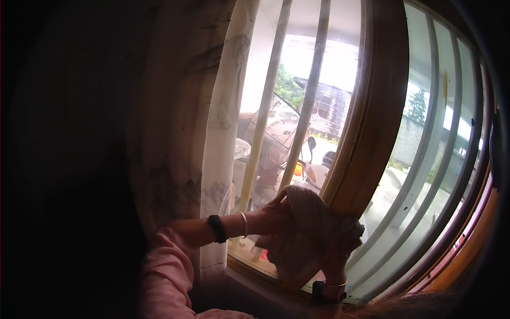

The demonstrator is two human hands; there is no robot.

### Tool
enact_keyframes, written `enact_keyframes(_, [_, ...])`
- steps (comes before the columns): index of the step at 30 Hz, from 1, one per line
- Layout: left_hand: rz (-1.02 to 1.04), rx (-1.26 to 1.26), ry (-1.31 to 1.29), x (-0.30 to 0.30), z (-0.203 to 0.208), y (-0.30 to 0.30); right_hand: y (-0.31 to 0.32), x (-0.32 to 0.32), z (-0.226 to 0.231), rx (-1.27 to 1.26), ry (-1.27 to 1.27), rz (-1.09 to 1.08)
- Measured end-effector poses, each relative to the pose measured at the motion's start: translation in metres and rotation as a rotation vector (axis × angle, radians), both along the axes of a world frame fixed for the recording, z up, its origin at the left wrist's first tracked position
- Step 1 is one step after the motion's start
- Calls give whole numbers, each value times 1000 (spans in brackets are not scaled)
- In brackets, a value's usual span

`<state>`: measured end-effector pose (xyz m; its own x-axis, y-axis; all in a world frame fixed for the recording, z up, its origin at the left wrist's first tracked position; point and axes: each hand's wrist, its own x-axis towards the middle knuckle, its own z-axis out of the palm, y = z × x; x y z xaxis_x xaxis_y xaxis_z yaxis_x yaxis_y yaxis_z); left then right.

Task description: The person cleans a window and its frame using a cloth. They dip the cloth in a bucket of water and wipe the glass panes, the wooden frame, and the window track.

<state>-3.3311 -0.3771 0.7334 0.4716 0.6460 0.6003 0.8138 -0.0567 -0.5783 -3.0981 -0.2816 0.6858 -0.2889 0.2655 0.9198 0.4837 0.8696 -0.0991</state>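
Note:
A greyish cloth (308, 212) is bunched against the lower part of a brown wooden window post (372, 122). My left hand (274, 215) grips the cloth's left side, its arm reaching in with a pink sleeve, a black wristband and a silver bangle. On the cloth's lower right is my right hand (336, 259), closed on the fabric, with a dark band and a thin bangle at its wrist. Shadow hides most of the right fingers, and folds of cloth cover part of the left ones.
Pale upright bars (305, 106) stand behind the window panes. A light curtain with dark markings (218, 154) hangs close to my left arm. Outside are a scooter (317, 173) and a brick building (332, 109). The wooden sill (249, 271) runs below my hands.

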Motion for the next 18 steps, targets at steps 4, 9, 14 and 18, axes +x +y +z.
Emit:
enact_keyframes(4, [-24,4,108,-44,47,-14,25,-39,-2,146,-239,-266])
enact_keyframes(9, [-126,142,158,-99,99,-5,-11,-86,115,332,-270,-9])
enact_keyframes(14, [-112,89,13,-124,218,5,-4,-93,261,765,-250,-77])
enact_keyframes(18, [112,83,31,-139,323,-77,15,-129,394,1076,-202,-294])
